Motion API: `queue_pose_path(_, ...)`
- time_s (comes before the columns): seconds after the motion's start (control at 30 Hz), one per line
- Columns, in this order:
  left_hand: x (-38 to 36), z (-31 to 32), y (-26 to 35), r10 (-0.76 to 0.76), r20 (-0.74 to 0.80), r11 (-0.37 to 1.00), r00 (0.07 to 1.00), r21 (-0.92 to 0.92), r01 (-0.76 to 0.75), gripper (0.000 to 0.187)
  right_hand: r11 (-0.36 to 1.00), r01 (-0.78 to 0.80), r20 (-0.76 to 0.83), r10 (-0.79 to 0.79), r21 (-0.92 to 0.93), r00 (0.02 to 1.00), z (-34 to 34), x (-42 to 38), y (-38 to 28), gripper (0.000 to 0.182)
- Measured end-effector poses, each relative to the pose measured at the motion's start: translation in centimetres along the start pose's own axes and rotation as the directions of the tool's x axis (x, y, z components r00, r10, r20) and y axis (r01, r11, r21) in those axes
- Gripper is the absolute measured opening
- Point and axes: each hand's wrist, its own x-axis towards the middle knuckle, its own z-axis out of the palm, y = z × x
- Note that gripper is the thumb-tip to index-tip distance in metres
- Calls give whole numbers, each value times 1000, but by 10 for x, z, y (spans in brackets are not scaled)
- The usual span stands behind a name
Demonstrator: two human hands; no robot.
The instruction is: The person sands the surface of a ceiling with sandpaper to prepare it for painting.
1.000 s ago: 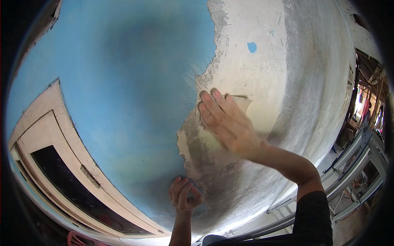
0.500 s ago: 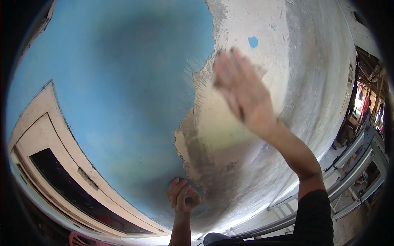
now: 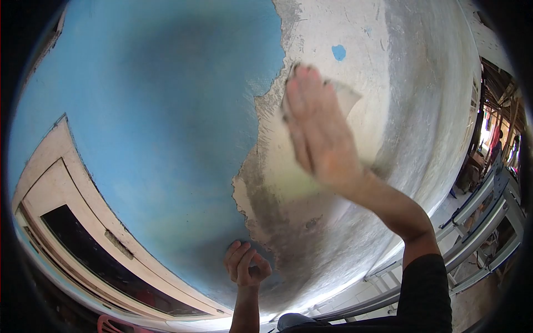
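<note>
Clerk: Condition of the grip?
Inspector: Right hand [image 3: 323, 125], toward two o'clock in the view: open and flat, fingers extended and slightly blurred, over a thin sheet [image 3: 347, 99]. The sheet's corner projects from under the fingers toward two o'clock, against the wall [image 3: 300, 202].
Clerk: And the left hand [image 3: 247, 263]?
Inspector: At six o'clock, fingers curled, a round gap beside the thumb. Cannot tell whether it grips anything.
Clerk: Wall surface?
Inspector: Blue paint [image 3: 183, 127] toward nine o'clock, ragged at its edge. Pale and grey bare surface under the right hand. One small blue patch [image 3: 338, 53] at one o'clock.
Clerk: Surroundings?
Inspector: Pale frame [image 3: 83, 166] with a dark panel [image 3: 91, 244] at eight o'clock; metal rails [image 3: 477, 236] at four.
</note>
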Motion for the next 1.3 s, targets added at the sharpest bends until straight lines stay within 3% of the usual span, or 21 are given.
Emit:
queue_pose_path(0.1,0,0,0,-10,-1,1000,1000,2,10,8,971,141,254,-188,192,949,-13,-30,-25,41)
queue_pose_path(0.23,1,-2,-1,8,17,1000,1000,-7,-8,7,920,383,79,-389,86,918,2,-19,13,38)
queue_pose_path(0.33,-2,-2,-2,1,19,1000,1000,-7,-1,6,998,30,56,-33,59,998,-10,5,10,37)
queue_pose_path(0.43,-2,-2,0,1,34,1000,999,14,-2,7,995,71,189,-57,-70,980,-8,-13,-20,38)
queue_pose_path(0.53,-2,-3,0,-1,41,1000,999,26,0,8,972,151,216,-189,181,958,-11,-31,-29,39)
queue_pose_path(0.63,-1,-2,0,2,40,1000,999,28,-3,8,939,340,126,-333,-44,935,-2,-16,9,44)
queue_pose_path(0.73,-2,-1,1,-5,31,1000,999,20,4,8,998,66,22,-66,-7,998,1,-1,15,43)
queue_pose_path(0.83,-2,-1,1,-4,25,1000,1000,24,4,8,995,77,134,-84,58,987,-6,-19,-12,47)
queue_pose_path(0.93,-1,-1,3,6,60,1000,998,17,-7,8,954,239,165,-269,178,949,-5,-34,-13,49)
queue_pose_path(1.03,-3,-2,-1,22,84,1000,996,15,-23,8,941,324,96,-333,101,938,1,-17,15,48)
queue_pose_path(1.13,-5,-2,1,-9,67,1000,998,16,8,8,994,91,106,-97,58,990,0,-11,4,48)
queue_pose_path(1.3,-2,-2,2,14,69,999,997,51,-17,8,946,280,148,-304,162,941,1,-31,-5,40)
